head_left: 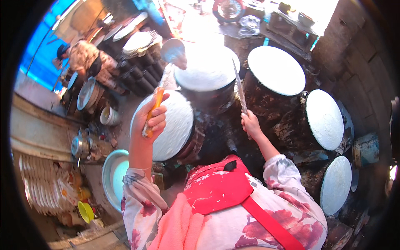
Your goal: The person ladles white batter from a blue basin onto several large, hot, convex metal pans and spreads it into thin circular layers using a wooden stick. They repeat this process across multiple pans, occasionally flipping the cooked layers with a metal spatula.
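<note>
My left hand (154, 118) is closed round the orange handle of a scraper-like tool (157, 104). Its pale upper end (168, 76) points away from me, blurred against the bright background. In my right hand (251, 124) a long, thin, flat stick (239, 85) slants up and away. Below the left hand lies a round white-topped pan (168, 125). Another white round top (210, 68) lies beyond, between the two tools. A grey, bowl-shaped thing (172, 49) shows beyond the left tool; what supports it I cannot make out.
Further white round tops stand on dark drums at the right (276, 70), (325, 120), (336, 185). A pale green basin (115, 179) sits by my left arm. At the far left a person (89, 58) bends over near stacked dark cylinders (143, 75). A wheel (228, 9) stands at the back.
</note>
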`<move>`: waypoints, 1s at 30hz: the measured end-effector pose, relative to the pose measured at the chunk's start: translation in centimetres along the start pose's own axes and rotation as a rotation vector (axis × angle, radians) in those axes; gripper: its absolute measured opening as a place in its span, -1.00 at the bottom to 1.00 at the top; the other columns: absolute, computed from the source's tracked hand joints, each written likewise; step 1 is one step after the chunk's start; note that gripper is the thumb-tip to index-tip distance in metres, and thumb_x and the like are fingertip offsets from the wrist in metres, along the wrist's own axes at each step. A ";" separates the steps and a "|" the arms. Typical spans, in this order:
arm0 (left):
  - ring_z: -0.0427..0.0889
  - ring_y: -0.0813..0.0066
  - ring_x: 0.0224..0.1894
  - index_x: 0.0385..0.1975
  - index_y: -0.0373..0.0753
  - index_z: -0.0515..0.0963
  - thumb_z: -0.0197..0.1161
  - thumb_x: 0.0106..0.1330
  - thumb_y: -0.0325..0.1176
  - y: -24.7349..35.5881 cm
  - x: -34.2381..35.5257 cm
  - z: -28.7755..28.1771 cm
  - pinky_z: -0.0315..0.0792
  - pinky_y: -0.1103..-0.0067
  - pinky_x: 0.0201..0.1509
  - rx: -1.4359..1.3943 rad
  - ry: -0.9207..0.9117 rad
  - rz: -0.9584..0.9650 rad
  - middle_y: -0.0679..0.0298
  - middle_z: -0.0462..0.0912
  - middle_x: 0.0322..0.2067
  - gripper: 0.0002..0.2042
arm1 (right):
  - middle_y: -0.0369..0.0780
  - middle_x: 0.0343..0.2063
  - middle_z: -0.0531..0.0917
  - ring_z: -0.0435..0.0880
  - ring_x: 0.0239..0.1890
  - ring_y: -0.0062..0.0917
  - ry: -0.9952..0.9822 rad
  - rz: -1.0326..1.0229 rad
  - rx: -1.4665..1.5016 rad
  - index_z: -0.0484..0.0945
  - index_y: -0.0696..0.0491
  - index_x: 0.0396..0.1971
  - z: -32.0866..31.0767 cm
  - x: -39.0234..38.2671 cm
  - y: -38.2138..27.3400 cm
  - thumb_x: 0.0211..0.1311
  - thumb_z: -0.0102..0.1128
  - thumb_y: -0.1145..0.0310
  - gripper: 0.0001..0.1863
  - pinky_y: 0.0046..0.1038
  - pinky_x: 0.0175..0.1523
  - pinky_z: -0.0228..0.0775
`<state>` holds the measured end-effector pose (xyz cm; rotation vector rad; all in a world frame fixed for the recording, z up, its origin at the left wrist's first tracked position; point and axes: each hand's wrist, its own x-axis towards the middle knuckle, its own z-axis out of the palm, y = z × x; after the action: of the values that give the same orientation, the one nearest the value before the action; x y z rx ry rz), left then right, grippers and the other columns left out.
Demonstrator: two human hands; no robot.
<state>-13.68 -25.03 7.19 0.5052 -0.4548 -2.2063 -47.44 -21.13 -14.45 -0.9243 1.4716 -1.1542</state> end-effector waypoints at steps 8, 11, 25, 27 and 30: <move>0.33 0.65 -0.72 -0.15 -0.24 0.33 0.10 0.30 -0.36 -6.0 24.6 0.9 0.28 0.70 -0.67 0.352 0.230 -0.086 0.37 0.35 -0.58 -0.80 | -0.31 -0.74 0.43 0.40 -0.75 -0.64 -0.004 0.086 -0.044 0.43 0.15 -0.21 -3.2 14.9 -2.5 0.11 -0.05 0.38 -0.74 -0.49 -0.65 0.27; 0.36 0.66 -0.70 -0.12 -0.26 0.34 0.13 0.26 -0.38 -9.5 30.0 -1.4 0.28 0.69 -0.67 0.673 0.390 -0.028 0.36 0.36 -0.58 -0.76 | 0.08 -0.41 0.56 0.53 -0.29 -0.07 0.002 0.077 -0.303 0.43 0.17 -0.19 -3.8 18.0 -0.2 0.12 -0.10 0.27 -0.66 -0.15 -0.16 0.35; 0.51 -0.12 -0.05 0.19 -0.35 0.20 0.17 0.14 -0.40 -7.4 33.6 -10.0 0.38 0.26 0.04 1.827 0.777 0.317 -0.20 0.51 -0.10 -0.43 | 0.11 -0.39 0.60 0.59 -0.28 0.00 0.023 -0.083 -0.647 0.40 0.17 -0.15 -1.6 20.1 -6.2 0.24 -0.16 0.28 -0.68 -0.07 -0.13 0.39; 0.51 -0.11 -0.05 0.19 -0.34 0.20 0.17 0.14 -0.40 -6.6 33.0 -10.7 0.37 0.26 0.04 1.855 0.791 0.340 -0.20 0.51 -0.10 -0.43 | 0.12 -0.41 0.60 0.60 -0.30 -0.01 -0.007 -0.042 -0.746 0.40 0.19 -0.17 -1.6 19.9 -5.3 0.23 -0.18 0.31 -0.69 -0.07 -0.15 0.40; 0.51 -0.11 -0.05 0.20 -0.33 0.19 0.17 0.15 -0.40 -6.3 33.0 -10.6 0.38 0.27 0.04 1.890 0.795 0.367 -0.20 0.51 -0.09 -0.42 | 0.14 -0.45 0.60 0.61 -0.32 0.00 -0.089 -0.062 -0.775 0.41 0.23 -0.28 2.3 20.9 -6.4 0.18 -0.22 0.42 -0.75 -0.07 -0.15 0.41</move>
<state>-31.96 -48.52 -11.65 1.8570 -1.8407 -0.4734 -49.46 -43.01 -13.52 -1.5230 1.8563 -0.5490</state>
